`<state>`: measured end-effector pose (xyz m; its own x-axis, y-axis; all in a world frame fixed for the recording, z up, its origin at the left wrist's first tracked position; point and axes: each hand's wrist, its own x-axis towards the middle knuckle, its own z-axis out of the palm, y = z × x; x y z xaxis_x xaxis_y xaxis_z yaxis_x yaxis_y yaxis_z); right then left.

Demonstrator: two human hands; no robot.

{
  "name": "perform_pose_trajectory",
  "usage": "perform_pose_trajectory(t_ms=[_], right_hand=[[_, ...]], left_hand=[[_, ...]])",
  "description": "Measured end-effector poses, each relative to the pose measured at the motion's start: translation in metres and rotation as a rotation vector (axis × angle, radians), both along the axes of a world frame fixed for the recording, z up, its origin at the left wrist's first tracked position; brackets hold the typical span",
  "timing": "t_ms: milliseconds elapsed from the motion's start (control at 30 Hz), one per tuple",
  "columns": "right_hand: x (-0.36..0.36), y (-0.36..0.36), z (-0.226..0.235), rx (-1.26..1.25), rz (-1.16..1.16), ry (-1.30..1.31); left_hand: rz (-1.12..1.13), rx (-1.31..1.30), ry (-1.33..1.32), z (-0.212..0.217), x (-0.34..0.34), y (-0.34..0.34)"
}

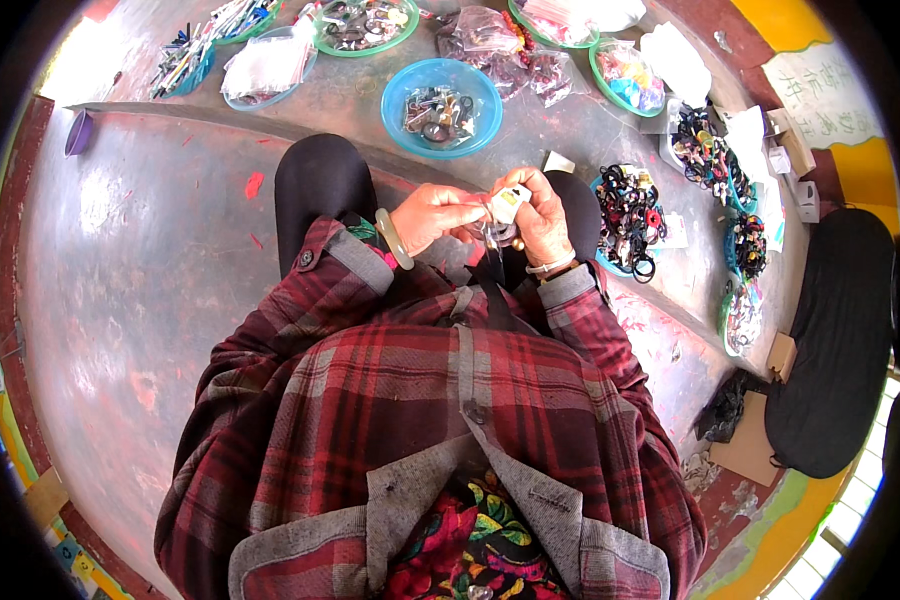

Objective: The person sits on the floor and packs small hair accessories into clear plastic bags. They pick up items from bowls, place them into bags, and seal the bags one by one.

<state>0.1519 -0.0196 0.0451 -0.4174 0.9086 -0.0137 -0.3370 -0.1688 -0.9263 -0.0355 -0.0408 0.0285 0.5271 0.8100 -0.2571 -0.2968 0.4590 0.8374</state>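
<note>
Plaid jacket (390, 380), red-flecked grey surface (150, 270), yellow-painted wall (860, 160)

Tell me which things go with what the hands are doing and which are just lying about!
With the hands:
- small pale card, in the right hand
- clear plastic, hanging below the card
- left hand, close beside the card

Just lying about, it seems:
- purple bowl
- black bag
- flat cardboard

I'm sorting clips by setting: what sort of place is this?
Probably an informal indoor workspace for small goods, though I can't tell whether home or workshop. Signs: a blue basin of small items, a heap of dark bands, and a worn grey floor.
</note>
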Motion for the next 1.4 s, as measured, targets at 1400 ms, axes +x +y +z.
perform_pose_trajectory(t_ms=[1400], right_hand=[[0.013, 0.01, -0.003, 0.007, 0.073, -0.304]], left_hand=[[0.015, 0.335, 0.194, 0.013, 0.0, -0.001]])
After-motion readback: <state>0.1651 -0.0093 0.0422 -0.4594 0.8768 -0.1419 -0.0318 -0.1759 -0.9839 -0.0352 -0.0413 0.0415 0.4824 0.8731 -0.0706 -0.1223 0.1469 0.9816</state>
